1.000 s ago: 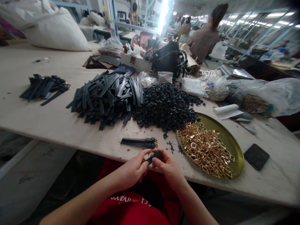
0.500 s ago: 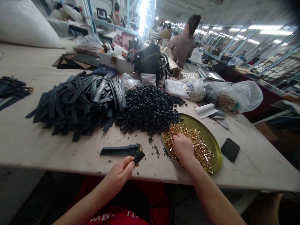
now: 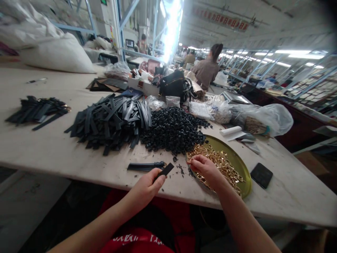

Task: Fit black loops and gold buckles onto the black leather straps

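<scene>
My left hand [image 3: 151, 184] is closed on a black strap [image 3: 167, 170], whose end sticks out past the thumb and points up to the right. Pinched in the fingertips of my right hand [image 3: 206, 170] is a small gold buckle [image 3: 189, 162], mostly covered by the fingers. That hand is over the left side of a round, gold-coloured tray [image 3: 243, 177], where many loose gold buckles [image 3: 228, 168] are heaped. Just beyond my left hand lie straps with loops and a gold buckle [image 3: 142, 166].
Behind the hands rise a heap of black straps [image 3: 105, 121] and a mound of small black loops [image 3: 173, 130]. A bundle of buckled straps [image 3: 39, 109] lies at the left. A phone [image 3: 261, 175] is right of the tray. Plastic bags [image 3: 273, 117] line the back; a person [image 3: 206, 72] is beyond.
My right hand has come up from the buckle heap and moved left to the tray's edge, fingers pinched. My left hand still holds the strap. The view has swung left and up.
</scene>
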`<action>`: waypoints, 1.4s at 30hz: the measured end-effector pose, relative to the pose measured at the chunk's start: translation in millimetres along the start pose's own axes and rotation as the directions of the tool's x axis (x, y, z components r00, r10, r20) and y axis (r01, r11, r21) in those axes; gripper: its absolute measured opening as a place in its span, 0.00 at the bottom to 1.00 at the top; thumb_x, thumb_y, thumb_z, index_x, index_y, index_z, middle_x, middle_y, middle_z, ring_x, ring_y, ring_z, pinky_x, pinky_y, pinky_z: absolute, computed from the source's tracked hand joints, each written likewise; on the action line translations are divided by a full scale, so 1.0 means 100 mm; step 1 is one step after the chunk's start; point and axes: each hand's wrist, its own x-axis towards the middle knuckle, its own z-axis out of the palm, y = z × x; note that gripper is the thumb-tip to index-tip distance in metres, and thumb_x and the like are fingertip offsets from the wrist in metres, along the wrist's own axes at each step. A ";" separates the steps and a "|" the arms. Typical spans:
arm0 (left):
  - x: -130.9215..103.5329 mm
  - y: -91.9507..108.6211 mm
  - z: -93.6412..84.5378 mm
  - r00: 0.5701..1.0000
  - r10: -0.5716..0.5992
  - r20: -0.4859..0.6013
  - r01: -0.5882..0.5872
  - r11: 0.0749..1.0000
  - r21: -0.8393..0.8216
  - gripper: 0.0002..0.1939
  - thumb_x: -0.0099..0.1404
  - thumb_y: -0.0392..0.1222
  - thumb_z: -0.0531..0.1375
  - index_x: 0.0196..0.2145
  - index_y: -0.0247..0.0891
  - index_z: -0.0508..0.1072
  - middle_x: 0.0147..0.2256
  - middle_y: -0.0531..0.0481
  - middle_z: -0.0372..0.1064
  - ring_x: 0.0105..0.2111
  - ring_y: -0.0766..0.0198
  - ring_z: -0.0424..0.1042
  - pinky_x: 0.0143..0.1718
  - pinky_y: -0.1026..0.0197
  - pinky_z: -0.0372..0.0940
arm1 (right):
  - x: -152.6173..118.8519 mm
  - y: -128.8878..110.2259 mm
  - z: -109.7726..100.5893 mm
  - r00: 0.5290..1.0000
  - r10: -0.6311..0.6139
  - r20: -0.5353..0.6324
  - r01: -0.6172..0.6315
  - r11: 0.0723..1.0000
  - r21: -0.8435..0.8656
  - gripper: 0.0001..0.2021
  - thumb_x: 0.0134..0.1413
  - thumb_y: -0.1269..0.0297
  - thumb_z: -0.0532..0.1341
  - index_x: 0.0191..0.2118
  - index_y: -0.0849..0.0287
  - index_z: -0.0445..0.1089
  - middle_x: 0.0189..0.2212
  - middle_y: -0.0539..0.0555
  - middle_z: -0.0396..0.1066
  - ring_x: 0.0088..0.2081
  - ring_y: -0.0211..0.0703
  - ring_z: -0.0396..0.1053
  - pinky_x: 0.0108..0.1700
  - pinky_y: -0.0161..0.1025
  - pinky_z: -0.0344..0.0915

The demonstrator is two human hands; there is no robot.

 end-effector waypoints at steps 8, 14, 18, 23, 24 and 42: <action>0.01 0.08 -0.10 1.000 -0.008 0.018 0.008 0.999 -0.049 0.13 0.59 0.49 0.53 0.29 0.34 0.66 0.20 0.58 0.53 0.20 0.71 0.51 0.21 0.68 0.49 | -0.44 -0.66 0.52 0.938 -0.058 0.343 -0.202 0.712 0.672 0.12 0.43 0.58 0.63 0.31 0.61 0.67 0.23 0.48 0.69 0.23 0.32 0.62 0.27 0.32 0.59; -0.07 -0.05 -0.07 0.997 -0.022 -0.069 0.020 0.999 -0.032 0.12 0.57 0.46 0.53 0.29 0.34 0.68 0.22 0.56 0.61 0.22 0.70 0.57 0.23 0.68 0.52 | -0.44 -0.68 0.70 0.955 0.000 0.297 -0.224 0.656 0.720 0.16 0.38 0.55 0.66 0.28 0.61 0.65 0.20 0.46 0.67 0.21 0.31 0.61 0.26 0.32 0.59; -0.04 -0.12 -0.03 0.989 0.000 -0.150 0.006 0.999 0.044 0.11 0.57 0.46 0.54 0.30 0.34 0.68 0.23 0.56 0.64 0.24 0.69 0.60 0.25 0.67 0.54 | -0.44 -0.69 0.76 0.970 0.038 0.238 -0.207 0.642 0.738 0.17 0.38 0.54 0.66 0.29 0.61 0.65 0.20 0.46 0.66 0.22 0.32 0.63 0.28 0.34 0.60; 0.00 -0.12 -0.03 0.976 -0.011 -0.218 0.026 0.998 0.065 0.13 0.59 0.48 0.53 0.29 0.35 0.67 0.23 0.56 0.63 0.24 0.68 0.61 0.25 0.67 0.55 | -0.41 -0.67 0.83 0.950 0.061 0.306 -0.276 0.620 0.734 0.18 0.40 0.52 0.64 0.30 0.60 0.63 0.21 0.47 0.67 0.21 0.33 0.63 0.26 0.34 0.60; 0.01 -0.11 -0.03 0.974 -0.013 -0.227 0.030 0.997 0.072 0.13 0.59 0.49 0.53 0.29 0.35 0.66 0.23 0.56 0.64 0.24 0.68 0.62 0.25 0.67 0.56 | -0.39 -0.66 0.85 0.949 0.079 0.304 -0.288 0.601 0.745 0.18 0.39 0.52 0.65 0.31 0.60 0.63 0.22 0.47 0.68 0.21 0.33 0.63 0.27 0.34 0.60; 0.20 -0.19 -0.10 0.993 -0.044 -0.110 0.055 0.993 0.105 0.14 0.61 0.49 0.53 0.33 0.35 0.68 0.27 0.52 0.68 0.28 0.65 0.65 0.30 0.65 0.58 | -0.23 -0.44 0.92 0.992 -0.130 -0.005 0.117 0.870 0.479 0.08 0.52 0.60 0.57 0.36 0.56 0.70 0.29 0.52 0.66 0.30 0.39 0.64 0.33 0.37 0.61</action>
